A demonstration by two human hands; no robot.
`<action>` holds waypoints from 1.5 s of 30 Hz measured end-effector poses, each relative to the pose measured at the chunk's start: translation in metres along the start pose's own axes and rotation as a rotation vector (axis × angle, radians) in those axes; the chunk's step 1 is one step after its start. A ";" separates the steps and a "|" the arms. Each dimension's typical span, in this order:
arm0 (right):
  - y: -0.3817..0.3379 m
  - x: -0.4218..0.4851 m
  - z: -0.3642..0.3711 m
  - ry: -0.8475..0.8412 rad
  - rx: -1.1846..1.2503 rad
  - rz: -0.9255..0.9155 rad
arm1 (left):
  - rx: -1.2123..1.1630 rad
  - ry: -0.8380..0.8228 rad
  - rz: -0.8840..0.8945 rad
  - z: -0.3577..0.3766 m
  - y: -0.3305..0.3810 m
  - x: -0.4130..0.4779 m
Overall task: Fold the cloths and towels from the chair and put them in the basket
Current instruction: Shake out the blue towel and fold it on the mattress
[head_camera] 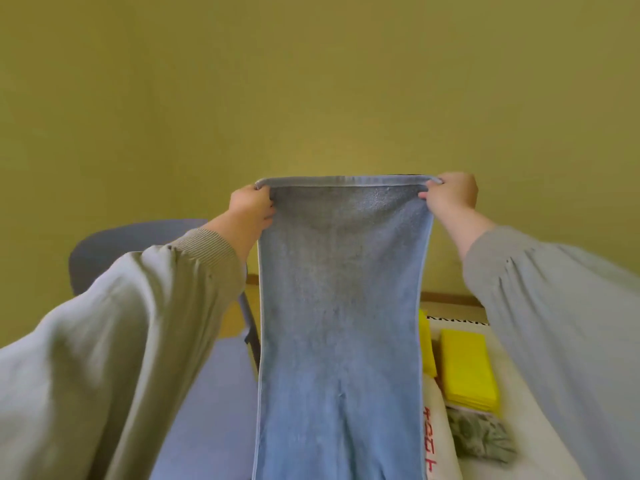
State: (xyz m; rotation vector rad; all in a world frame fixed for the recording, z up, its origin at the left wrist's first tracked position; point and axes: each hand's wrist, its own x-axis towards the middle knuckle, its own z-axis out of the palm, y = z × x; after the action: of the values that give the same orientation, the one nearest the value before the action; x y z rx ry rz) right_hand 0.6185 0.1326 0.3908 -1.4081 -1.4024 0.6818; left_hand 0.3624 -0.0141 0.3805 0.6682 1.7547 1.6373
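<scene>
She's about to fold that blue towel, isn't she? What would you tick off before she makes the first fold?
1. Left hand grip on a top corner of the towel: ok, it pinches the corner.
2. Right hand grip on the other top corner: ok.
3. Top edge level and taut between the hands: ok.
4. Towel hangs flat, no twist: ok in the part that shows.
5. Bottom edge free of the chair: cannot tell, it runs out of view.
6. Room in the basket beside the yellow cloths: cannot tell, a sleeve hides part of it.
</scene>
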 end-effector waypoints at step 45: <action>0.299 -0.321 -0.025 -0.045 -0.065 0.231 | -0.268 0.163 -0.596 -0.065 -0.375 -0.208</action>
State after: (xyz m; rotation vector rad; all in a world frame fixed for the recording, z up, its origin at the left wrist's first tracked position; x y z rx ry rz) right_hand 0.7042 -0.1310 0.0497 -1.6316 -1.3182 0.8267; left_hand 0.4746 -0.2467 0.0316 -0.1160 1.5919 1.4809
